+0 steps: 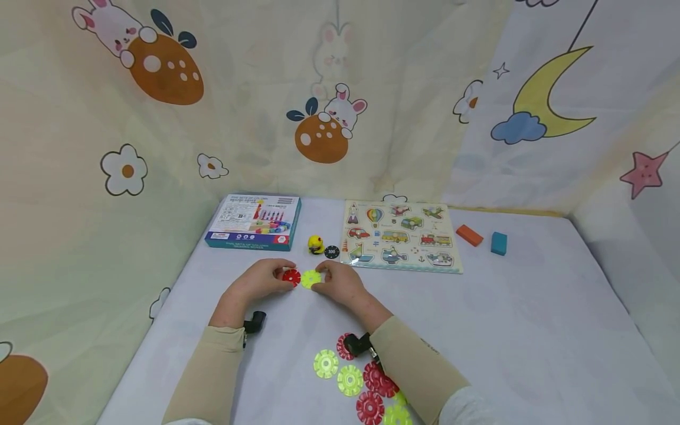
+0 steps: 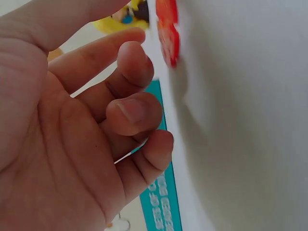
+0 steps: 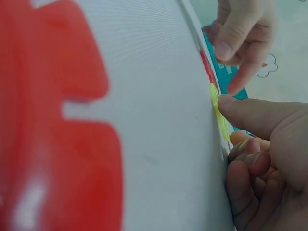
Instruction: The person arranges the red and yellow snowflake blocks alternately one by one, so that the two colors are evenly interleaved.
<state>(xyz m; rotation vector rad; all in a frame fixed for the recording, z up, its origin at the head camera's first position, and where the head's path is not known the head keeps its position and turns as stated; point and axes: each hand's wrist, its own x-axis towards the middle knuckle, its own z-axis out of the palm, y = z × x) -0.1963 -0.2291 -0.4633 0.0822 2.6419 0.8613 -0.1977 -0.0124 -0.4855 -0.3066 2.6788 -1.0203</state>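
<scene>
Just off a red notched plastic disc, my left hand has its thumb and index finger parted. Both wrist views show a small gap between those fingertips and the red disc. Edge to edge with it lies a yellow-green notched disc. My right hand pinches that one at its side with thumb and index finger. From the right wrist the thumb overlaps the yellow-green disc, while the other fingers curl beneath. Under my right forearm lie several loose red discs and yellow-green discs.
A teal-edged box stands at the back left. Right of it are a yellow duck toy, a black chip and a vehicle puzzle board. Farther right lie an orange block and a blue block. Printed cloth hangs behind.
</scene>
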